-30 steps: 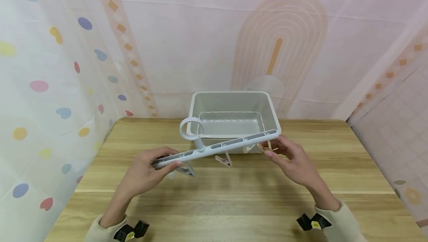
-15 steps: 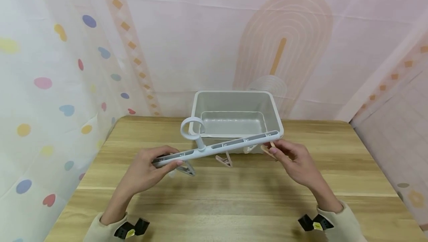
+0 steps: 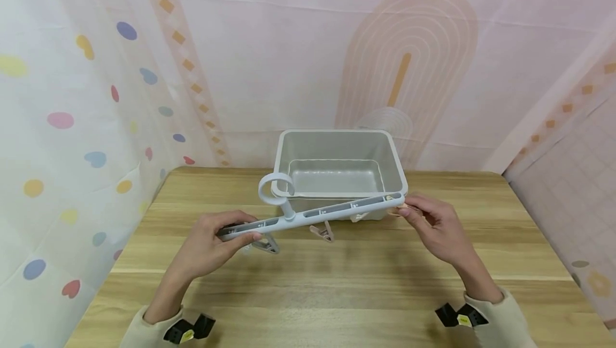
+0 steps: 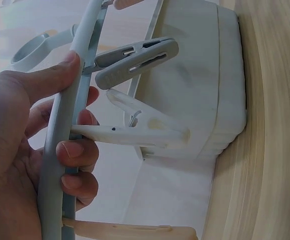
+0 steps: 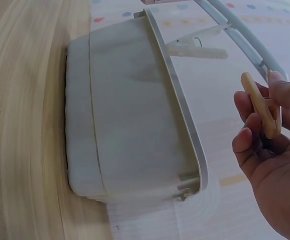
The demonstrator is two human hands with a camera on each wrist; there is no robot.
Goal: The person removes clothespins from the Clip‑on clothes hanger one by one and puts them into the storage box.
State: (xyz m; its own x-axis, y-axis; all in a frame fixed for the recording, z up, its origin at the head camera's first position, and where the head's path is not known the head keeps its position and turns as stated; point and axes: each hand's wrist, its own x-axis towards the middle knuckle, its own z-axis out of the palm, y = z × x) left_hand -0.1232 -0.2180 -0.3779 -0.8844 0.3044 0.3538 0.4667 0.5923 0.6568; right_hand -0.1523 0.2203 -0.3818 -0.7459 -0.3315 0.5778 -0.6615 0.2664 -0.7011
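Pale blue plastic fills the left hand (image 3: 212,246), whose thumb and fingers are wrapped around one end of the clip hanger (image 3: 332,212). The right hand (image 3: 435,227) pinches an orange clip (image 5: 257,100) close to the other end; whether this clip is well fixed to the bar, I cannot tell. The clip hanger is held above the table (image 3: 313,294), a little slanted, in front of the box (image 3: 332,145). I judge it light, rather stiff and smooth. Its bar seems the best place for a firm hold; the clips look thin and probably swing easily, so each is better taken gently by its arms, as the small joint may be the weakest part.

Counting outward, I find one hanger with one ring hook (image 3: 262,190), and six clips: one grey clip (image 4: 115,75), one pink clip (image 3: 329,229), two white, namely the near white clip (image 4: 149,135) and the far white clip (image 5: 199,52), and two orange, the other being the low orange clip (image 4: 135,231). Beyond them, one open box stands upright on one table
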